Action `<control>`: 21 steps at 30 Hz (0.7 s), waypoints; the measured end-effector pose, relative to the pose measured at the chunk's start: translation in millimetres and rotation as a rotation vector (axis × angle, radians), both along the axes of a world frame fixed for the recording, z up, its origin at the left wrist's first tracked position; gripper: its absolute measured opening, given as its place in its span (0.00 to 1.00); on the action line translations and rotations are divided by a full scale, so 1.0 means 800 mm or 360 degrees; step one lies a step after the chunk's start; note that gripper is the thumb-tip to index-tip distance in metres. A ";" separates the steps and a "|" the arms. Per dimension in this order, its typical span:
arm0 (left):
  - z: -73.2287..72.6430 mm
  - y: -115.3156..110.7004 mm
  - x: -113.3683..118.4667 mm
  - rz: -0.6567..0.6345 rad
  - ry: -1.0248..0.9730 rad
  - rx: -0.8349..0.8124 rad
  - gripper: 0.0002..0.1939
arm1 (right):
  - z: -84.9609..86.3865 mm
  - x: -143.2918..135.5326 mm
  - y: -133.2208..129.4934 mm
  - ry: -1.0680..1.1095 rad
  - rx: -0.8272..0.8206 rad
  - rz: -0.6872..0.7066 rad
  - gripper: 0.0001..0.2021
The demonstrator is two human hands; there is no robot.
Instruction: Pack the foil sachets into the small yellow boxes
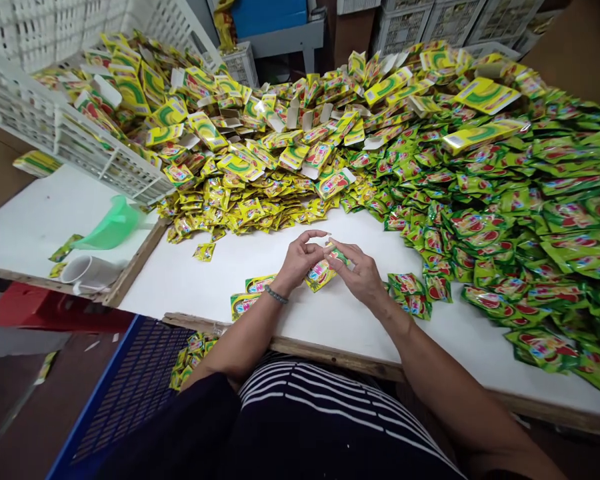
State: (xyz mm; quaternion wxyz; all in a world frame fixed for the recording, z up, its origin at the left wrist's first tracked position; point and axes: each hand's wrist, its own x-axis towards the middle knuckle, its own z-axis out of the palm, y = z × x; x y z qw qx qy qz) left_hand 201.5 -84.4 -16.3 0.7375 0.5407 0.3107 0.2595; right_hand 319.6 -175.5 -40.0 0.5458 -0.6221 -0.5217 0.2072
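A single view is taken from head height, directed forward and steeply down onto the white table (205, 280); the near edge is seen close, the crates (45, 113) farther off.

The white table (205, 280) is bare near the front edge, left of the hands, and a hand can pass there. Far behind, the heap of yellow packets (260, 167) blocks the way. On the right, the green sachets (520, 220) cover the surface. The white crate (55, 127) closes the far left.
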 end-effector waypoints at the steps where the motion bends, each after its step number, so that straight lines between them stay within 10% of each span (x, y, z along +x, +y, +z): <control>1: 0.005 0.001 -0.002 0.0006 0.0034 0.0043 0.30 | 0.001 0.001 -0.002 0.0013 -0.0021 0.0028 0.20; 8: 0.066 0.037 -0.078 -0.0490 0.0547 0.0438 0.27 | 0.000 0.032 -0.014 0.0242 0.0082 -0.0272 0.19; 13: 0.064 0.041 -0.157 -0.0848 0.1350 0.1170 0.38 | 0.005 0.041 -0.016 0.0227 0.0064 -0.0351 0.17; 21: 0.073 0.024 -0.159 -0.1428 0.2116 0.1497 0.39 | 0.004 0.037 -0.018 0.0034 -0.0098 -0.0388 0.16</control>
